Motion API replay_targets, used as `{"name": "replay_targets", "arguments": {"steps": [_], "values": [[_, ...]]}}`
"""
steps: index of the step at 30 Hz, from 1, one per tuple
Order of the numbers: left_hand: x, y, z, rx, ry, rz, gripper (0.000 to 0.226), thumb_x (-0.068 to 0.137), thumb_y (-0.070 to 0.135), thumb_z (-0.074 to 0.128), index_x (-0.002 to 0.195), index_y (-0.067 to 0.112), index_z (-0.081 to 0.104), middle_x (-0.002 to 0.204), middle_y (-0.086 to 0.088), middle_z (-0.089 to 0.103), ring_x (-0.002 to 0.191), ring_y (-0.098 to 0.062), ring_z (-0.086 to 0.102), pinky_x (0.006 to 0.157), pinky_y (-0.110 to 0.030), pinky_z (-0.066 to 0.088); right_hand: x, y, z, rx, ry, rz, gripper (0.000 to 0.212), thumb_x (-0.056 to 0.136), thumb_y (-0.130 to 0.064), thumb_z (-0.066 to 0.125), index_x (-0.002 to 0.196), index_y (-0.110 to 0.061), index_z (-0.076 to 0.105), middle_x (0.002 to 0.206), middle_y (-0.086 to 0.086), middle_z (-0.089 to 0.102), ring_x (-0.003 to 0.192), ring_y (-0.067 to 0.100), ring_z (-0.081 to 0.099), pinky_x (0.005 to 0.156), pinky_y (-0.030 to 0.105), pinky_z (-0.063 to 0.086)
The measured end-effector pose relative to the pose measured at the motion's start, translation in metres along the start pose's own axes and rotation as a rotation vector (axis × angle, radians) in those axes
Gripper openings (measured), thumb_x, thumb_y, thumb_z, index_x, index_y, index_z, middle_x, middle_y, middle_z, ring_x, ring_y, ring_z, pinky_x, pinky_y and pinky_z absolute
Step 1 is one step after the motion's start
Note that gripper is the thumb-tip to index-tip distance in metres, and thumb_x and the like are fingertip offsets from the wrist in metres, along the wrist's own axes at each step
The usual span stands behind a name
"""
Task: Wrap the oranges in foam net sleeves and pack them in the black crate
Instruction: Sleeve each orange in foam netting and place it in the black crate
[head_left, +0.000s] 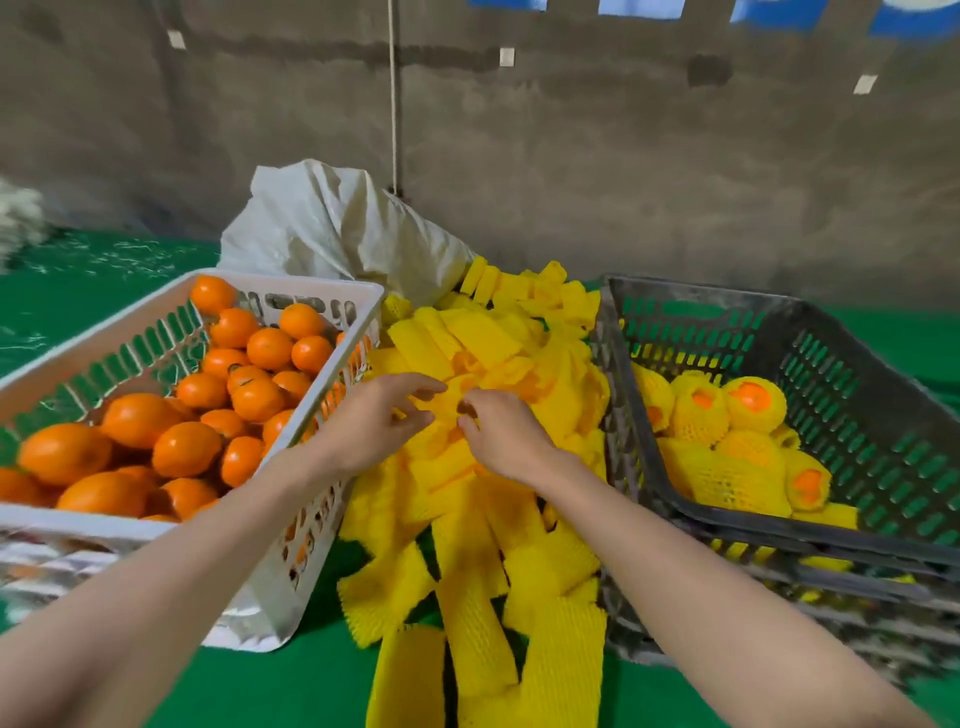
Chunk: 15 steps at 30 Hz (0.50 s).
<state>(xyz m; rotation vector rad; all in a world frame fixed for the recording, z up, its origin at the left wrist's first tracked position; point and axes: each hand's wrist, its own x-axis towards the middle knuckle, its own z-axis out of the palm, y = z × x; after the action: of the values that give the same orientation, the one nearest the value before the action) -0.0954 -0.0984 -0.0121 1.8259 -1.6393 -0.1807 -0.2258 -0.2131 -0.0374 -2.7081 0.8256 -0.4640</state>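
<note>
While only a few wrapped oranges (748, 410) lie in the black crate (857, 364) and the white crate (156, 525) is heaped with bare oranges (140, 418), my left hand (379, 421) and right hand (501, 436) pinch one foam net sleeve (451, 401) atop the sleeve pile (467, 332) between the crates.

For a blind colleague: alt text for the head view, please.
The left hand and right hand pinch a sleeve atop a yellow pile of them. Left, a white crate of bare oranges; right, a black crate of sleeved oranges.
</note>
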Motion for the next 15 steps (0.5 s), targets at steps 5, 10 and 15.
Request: {"name": "replay_targets", "arguments": {"steps": [5,10,15], "values": [[-0.028,-0.032,-0.026,-0.045,0.095,-0.146,0.029,0.092,0.014,0.061,0.121,0.011,0.062,0.119,-0.005,0.065,0.099,-0.012,0.059,0.082,-0.021,0.046,0.011,0.013,0.08,-0.248,-0.494,-0.011,0.043,0.091,-0.009,0.043,0.133,-0.014,0.048,0.151,0.015,0.024,0.137,0.033,0.027,0.11,0.04,0.03],[-0.048,-0.045,-0.038,-0.106,0.172,-0.208,0.026,0.093,0.012,0.059,0.118,0.011,0.065,0.118,-0.003,0.065,0.105,-0.011,0.059,0.091,-0.024,0.049,0.018,0.008,0.12,-0.518,-0.715,0.045,0.048,0.092,-0.009,0.044,0.139,-0.015,0.039,0.158,0.009,-0.007,0.143,0.038,-0.004,0.111,0.056,0.016],[-0.054,-0.055,-0.035,-0.108,0.184,-0.18,0.023,0.093,0.011,0.059,0.115,0.01,0.066,0.117,-0.004,0.065,0.104,-0.011,0.059,0.085,-0.012,0.046,0.023,0.004,0.112,-0.436,-0.37,0.076,0.041,0.091,-0.009,0.045,0.131,-0.013,0.046,0.139,0.013,0.041,0.13,0.029,0.038,0.102,0.043,0.035]]}}
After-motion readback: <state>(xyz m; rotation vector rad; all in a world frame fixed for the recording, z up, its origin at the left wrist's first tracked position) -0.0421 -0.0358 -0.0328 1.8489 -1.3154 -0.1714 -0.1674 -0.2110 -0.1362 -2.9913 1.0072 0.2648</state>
